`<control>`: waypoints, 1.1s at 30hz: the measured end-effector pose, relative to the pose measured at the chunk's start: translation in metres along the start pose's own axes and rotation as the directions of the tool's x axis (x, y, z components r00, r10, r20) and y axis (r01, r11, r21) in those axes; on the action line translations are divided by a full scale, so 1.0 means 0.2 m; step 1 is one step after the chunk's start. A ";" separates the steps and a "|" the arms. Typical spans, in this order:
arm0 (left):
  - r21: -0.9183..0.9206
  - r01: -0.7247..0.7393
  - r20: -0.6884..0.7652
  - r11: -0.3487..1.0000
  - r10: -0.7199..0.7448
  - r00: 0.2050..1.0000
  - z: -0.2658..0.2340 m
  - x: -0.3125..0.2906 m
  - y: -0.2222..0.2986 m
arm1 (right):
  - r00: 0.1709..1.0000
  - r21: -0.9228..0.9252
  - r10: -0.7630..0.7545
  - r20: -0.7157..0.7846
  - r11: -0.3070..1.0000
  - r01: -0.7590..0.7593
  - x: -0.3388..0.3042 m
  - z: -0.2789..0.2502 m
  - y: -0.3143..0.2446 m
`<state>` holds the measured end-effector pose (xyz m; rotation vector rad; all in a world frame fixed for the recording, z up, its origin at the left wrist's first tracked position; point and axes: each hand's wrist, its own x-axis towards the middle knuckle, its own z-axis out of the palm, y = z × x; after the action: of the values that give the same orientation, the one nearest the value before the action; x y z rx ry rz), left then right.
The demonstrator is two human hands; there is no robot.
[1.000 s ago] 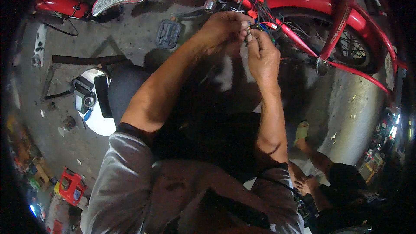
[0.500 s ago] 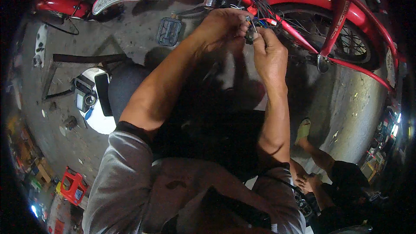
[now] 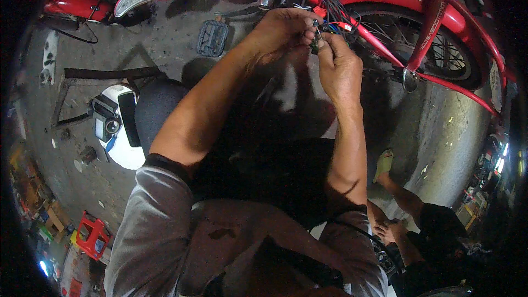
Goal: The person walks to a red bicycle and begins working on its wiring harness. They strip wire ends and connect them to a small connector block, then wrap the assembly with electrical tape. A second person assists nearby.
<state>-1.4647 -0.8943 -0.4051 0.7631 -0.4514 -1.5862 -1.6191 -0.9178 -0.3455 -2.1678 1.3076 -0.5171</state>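
Both hands meet in front of the frame of a red bicycle [image 3: 379, 50], beside a bundle of wires. My left hand [image 3: 279, 34] is closed, pinching a small dark part [image 3: 315, 23] between thumb and fingertips; its kind is too small to tell. Close on its right, my right hand [image 3: 341, 63] grips a thin metal rod [image 3: 318, 34] that reaches up to that part. Something greenish shows under the right fingertips, mostly hidden. Black, blue and red wires [image 3: 334, 14] hang from the frame just behind the fingers.
A grey plastic case [image 3: 213, 39] lies on the floor left of my hands. Farther left, a white round-topped stool [image 3: 127, 157] carries a phone and a dark device. A red stool [image 3: 92, 236] stands lower left. Another person [image 3: 426, 225] sits at lower right.
The right hand has shifted slightly left and up, and the thin rod stands more steeply against the small part. The left hand keeps its pinch. The whole view has drifted slightly.
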 end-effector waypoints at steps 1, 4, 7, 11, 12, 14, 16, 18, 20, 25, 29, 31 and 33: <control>-0.012 0.004 -0.002 1.000 -0.004 1.000 0.00 0.00 0.00 | 1.000 0.003 -0.007 -0.006 1.000 0.007 0.00 0.00 0.00; -0.025 0.016 0.010 1.000 -0.016 1.000 -0.01 0.00 0.00 | 0.999 0.023 -0.034 -0.041 0.999 0.035 0.00 0.02 0.01; -0.019 0.012 0.021 1.000 -0.011 1.000 -0.01 0.00 0.00 | 0.995 0.011 -0.064 -0.081 0.998 0.065 0.01 0.04 0.02; 0.024 0.050 -0.019 0.998 -0.049 0.999 -0.01 0.01 -0.01 | 0.992 0.016 -0.108 -0.069 0.994 0.110 0.01 0.04 0.03; 0.022 0.040 -0.006 0.999 -0.040 0.999 -0.01 0.01 -0.02 | 0.992 0.011 -0.113 -0.064 0.993 0.114 0.01 0.03 0.03; 0.016 0.039 0.004 0.999 -0.039 0.999 -0.02 0.01 -0.02 | 0.990 -0.002 -0.130 -0.054 0.992 0.130 0.01 0.03 0.04; 0.016 0.041 -0.013 0.999 -0.041 0.999 -0.02 0.01 -0.02 | 0.993 0.001 -0.112 -0.033 0.994 0.112 0.01 0.02 0.04; 0.035 0.031 -0.015 0.999 -0.031 0.999 -0.02 0.01 -0.02 | 0.994 -0.001 -0.109 -0.029 0.994 0.109 0.01 0.03 0.03; 0.073 0.007 -0.002 0.997 -0.007 1.000 -0.02 0.01 -0.02 | 0.991 -0.010 -0.125 -0.042 0.992 0.125 0.01 0.03 0.03; 0.116 -0.001 0.007 0.993 0.001 1.000 -0.01 0.01 -0.02 | 0.979 0.028 -0.183 -0.090 0.982 0.186 0.01 0.03 0.04; 0.138 -0.019 -0.016 0.990 0.022 1.000 0.00 0.01 -0.03 | 0.985 0.048 -0.158 -0.065 0.986 0.161 0.01 0.03 0.04; 0.150 -0.002 -0.034 0.989 0.007 0.999 0.01 0.01 -0.03 | 0.982 0.046 -0.171 -0.073 0.983 0.175 0.01 0.03 0.04; 0.156 -0.004 -0.030 0.988 0.009 1.000 0.01 0.01 -0.02 | 0.981 0.046 -0.177 -0.079 0.982 0.181 0.01 0.04 0.05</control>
<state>-1.4692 -0.8952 -0.4070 0.9023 -0.5602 -1.5440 -1.6202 -0.9214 -0.3569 -2.2537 1.1285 -0.7023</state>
